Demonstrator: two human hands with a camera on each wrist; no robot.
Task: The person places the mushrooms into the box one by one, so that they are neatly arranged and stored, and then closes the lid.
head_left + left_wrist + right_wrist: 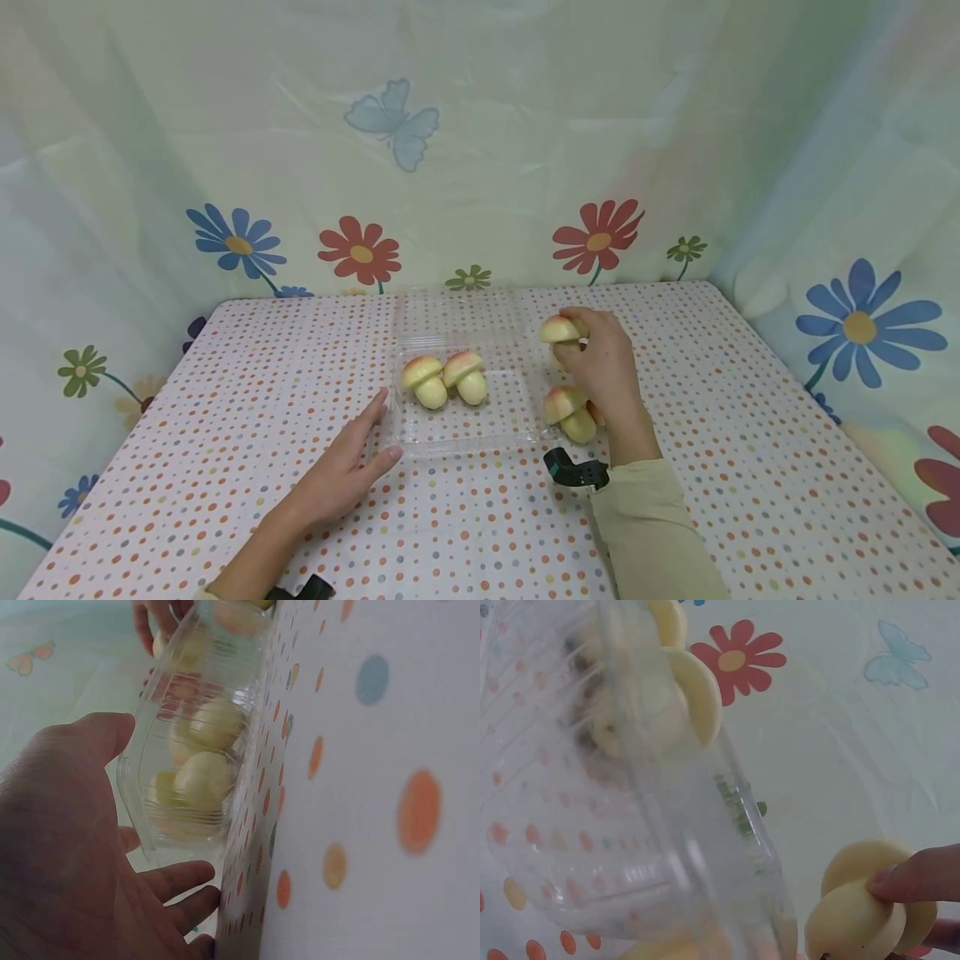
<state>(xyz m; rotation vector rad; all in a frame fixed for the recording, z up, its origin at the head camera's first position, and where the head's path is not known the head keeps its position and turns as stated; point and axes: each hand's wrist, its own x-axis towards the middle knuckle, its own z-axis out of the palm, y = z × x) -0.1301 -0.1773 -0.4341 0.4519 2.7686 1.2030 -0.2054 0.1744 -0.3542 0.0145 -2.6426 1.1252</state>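
A clear plastic clamshell box point(510, 417) lies with its lid folded back. Two toy mushrooms, the left one point(430, 392) and the right one point(470, 387), sit side by side inside, with pink-yellow caps and pale stems. My left hand point(348, 467) rests at the box's left edge, fingers and thumb spread; in the left wrist view the thumb is at the rim. To the right of the box, my right hand point(606, 367) pinches another toy mushroom point(847, 919) between thumb and fingers. Below that hand a further toy mushroom point(573, 417) lies on the table, with something reddish partly hidden behind it.
A white dotted cloth covers the table point(465, 533). Behind and beside it hang flower-printed curtains point(495, 167). The box's transparent lid point(457, 312) lies toward the back. A black wrist camera point(573, 471) is on the right forearm, near the box's front right corner.
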